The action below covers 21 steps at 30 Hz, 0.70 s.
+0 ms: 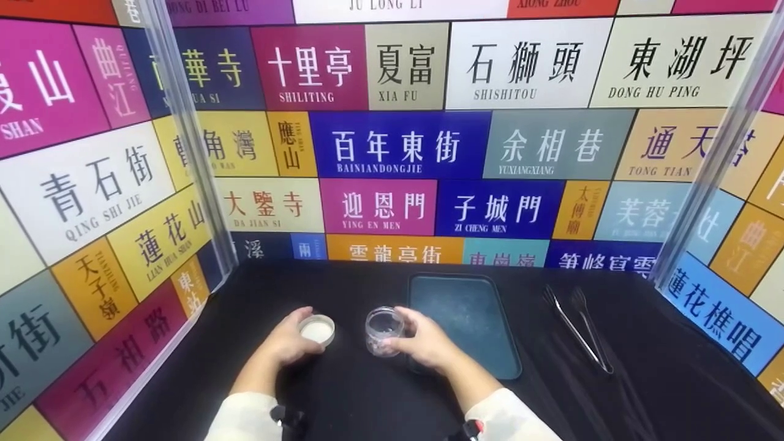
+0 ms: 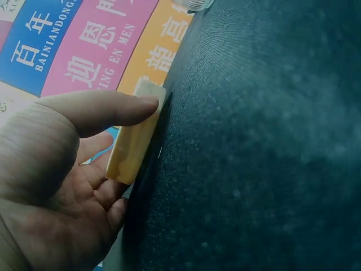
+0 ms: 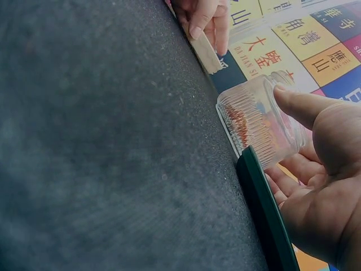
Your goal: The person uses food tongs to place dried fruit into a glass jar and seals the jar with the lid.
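In the head view my left hand point(image 1: 286, 342) grips a round pale lid point(image 1: 317, 331) by its edge, low over the black table. The left wrist view shows the lid point(image 2: 134, 144) edge-on between thumb and fingers. My right hand point(image 1: 427, 340) holds a clear jar point(image 1: 381, 343), its open mouth facing up, a short distance to the right of the lid. Seen from the right wrist, the jar point(image 3: 248, 121) has a ribbed lower wall with a reddish-brown patch. Whether that patch is contents or something seen through the wall, I cannot tell.
A dark green tray point(image 1: 462, 318) lies just right of the jar, partly behind my right hand. Metal tongs point(image 1: 582, 334) rest farther right on the black cloth point(image 1: 361, 404). Panels printed with place names point(image 1: 398, 144) stand behind and at both sides.
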Available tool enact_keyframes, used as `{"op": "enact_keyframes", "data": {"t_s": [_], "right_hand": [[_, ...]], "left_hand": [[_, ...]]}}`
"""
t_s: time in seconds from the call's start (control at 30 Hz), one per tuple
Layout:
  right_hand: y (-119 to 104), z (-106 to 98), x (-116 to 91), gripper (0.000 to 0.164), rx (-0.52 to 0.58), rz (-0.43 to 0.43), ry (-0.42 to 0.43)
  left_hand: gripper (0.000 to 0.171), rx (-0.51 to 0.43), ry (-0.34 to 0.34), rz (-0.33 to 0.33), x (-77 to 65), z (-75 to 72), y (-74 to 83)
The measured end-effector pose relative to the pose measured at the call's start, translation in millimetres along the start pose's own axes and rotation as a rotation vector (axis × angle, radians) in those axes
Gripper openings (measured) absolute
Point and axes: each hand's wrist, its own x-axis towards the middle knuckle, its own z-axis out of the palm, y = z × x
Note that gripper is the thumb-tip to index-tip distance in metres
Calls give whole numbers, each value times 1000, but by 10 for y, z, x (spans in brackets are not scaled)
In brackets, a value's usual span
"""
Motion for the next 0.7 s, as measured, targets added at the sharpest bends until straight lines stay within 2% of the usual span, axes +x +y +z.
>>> {"op": "enact_keyframes", "data": {"t_s": [0.27, 0.37, 0.57, 0.7], "right_hand": [[0, 3, 7, 80, 11, -13, 0], [2, 7, 9, 80, 23, -23, 1], [-12, 8, 11, 85, 11, -22, 6], [-29, 8, 11, 91, -17, -15, 4]], "left_hand": [[100, 6, 27, 23, 4, 11, 66], [99, -36, 35, 34, 10, 34, 92], [99, -182, 37, 80, 32, 75, 140], [99, -207, 33, 88, 30, 93, 174]]}}
